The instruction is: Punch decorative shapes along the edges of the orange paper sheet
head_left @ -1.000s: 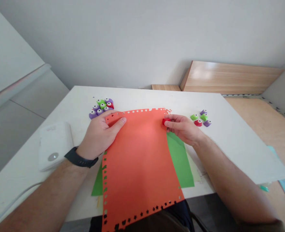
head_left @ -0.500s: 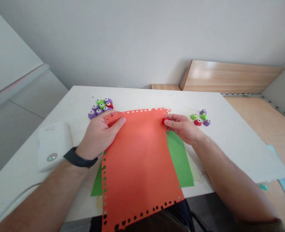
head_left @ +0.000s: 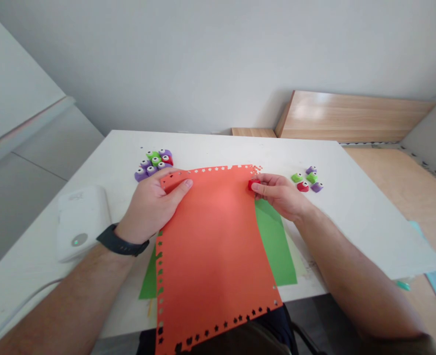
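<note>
The right hand [head_left: 277, 192] pinches a small red piece [head_left: 252, 185] between thumb and fingers, right at the right edge of the orange sheet [head_left: 214, 231], just below its upper right corner; going by the holes nearby, the red piece looks to be a punch, though whether it is pressed down cannot be told. The left hand [head_left: 154, 199] clasps the upper left corner of the orange sheet, thumb on top and fingers behind. The orange sheet is held up and tilted, its lower end hanging past the near edge of the worktop [head_left: 351, 222]. Holes, many star-shaped, run along its top, left and bottom edges, and the upper right corner is ragged with cuts. Judging from this, three edges seem largely done, and the right edge is the stretch left: apart from two holes near the lower right corner, it shows as uncut up to the red piece. Under the orange sheet lies a green sheet [head_left: 277, 246], showing on both sides. Beyond the orange sheet's upper left is a tight cluster of eyed pieces [head_left: 154, 160], and to its right a looser group of five [head_left: 312, 177]; well to its left lies a white device [head_left: 81, 222]
</note>
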A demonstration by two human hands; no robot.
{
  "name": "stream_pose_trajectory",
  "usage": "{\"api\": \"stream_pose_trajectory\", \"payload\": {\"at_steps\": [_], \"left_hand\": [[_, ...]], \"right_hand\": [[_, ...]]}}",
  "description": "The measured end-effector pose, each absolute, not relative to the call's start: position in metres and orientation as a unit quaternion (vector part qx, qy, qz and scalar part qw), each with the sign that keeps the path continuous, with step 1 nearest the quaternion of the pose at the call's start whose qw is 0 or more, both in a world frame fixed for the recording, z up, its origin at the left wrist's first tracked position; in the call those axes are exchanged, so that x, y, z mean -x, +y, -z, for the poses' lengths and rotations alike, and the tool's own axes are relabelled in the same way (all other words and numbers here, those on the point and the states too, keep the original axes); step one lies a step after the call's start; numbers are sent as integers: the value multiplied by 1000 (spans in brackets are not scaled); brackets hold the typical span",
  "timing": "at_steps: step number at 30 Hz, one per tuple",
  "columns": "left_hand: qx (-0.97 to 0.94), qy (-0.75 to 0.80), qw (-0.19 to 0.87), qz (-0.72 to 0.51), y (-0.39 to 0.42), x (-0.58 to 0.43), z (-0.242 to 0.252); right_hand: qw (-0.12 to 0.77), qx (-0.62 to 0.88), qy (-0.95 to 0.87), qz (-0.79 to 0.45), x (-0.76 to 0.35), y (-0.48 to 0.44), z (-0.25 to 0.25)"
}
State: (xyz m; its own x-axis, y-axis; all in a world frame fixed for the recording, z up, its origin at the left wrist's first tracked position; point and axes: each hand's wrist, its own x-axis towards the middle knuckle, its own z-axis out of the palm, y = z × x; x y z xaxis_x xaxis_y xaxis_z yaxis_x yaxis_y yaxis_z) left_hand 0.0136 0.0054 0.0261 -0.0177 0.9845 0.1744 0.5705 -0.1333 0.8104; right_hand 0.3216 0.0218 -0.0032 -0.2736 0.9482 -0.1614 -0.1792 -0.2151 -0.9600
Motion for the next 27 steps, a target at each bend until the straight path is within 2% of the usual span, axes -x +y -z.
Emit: {"api": "stream_pose_trajectory", "payload": {"at_steps": [27], "left_hand": [[-672,609,223,-358,8,-14,-20]], "right_hand": [[450,451,-457,-620,-311,26,7]]}}
